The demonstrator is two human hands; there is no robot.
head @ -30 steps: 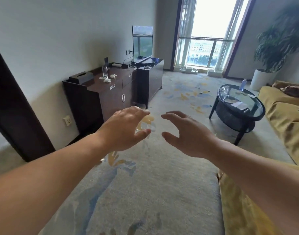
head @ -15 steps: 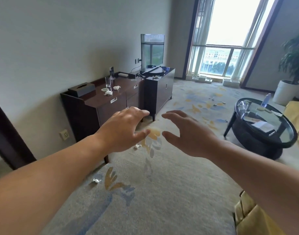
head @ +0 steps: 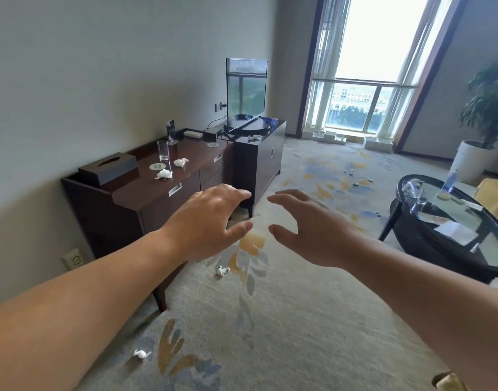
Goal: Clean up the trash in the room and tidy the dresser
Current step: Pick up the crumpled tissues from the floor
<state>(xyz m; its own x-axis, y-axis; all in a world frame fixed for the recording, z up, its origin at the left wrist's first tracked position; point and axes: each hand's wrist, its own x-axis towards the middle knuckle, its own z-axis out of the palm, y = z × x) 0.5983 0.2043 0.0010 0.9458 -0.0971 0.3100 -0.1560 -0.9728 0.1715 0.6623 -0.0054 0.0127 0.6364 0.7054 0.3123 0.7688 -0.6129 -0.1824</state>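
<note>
A dark wooden dresser [head: 123, 198] stands against the left wall. On its top lie two crumpled white tissues [head: 163, 174] [head: 181, 162], a tall glass [head: 163, 150], a round coaster [head: 157, 166] and a dark tissue box [head: 108, 167]. More crumpled tissue lies on the carpet: one piece [head: 222, 270] below my hands, another [head: 142, 354] nearer me at the lower left. My left hand [head: 208, 224] and my right hand [head: 312, 230] are stretched out in front of me, fingers spread, both empty, above the carpet and apart from the dresser.
A taller cabinet [head: 259, 156] with a TV [head: 246, 94] adjoins the dresser. A round glass coffee table [head: 439, 249] with papers and a bottle stands at the right, a yellow sofa [head: 493, 193] behind it. Small scraps [head: 350, 172] dot the far carpet. A potted plant [head: 484, 108] stands by the window.
The view has swung left and closer to the dresser; the coffee table slid to the right edge. Both hands keep the same spread pose. Tissues on the carpet have come into sight.
</note>
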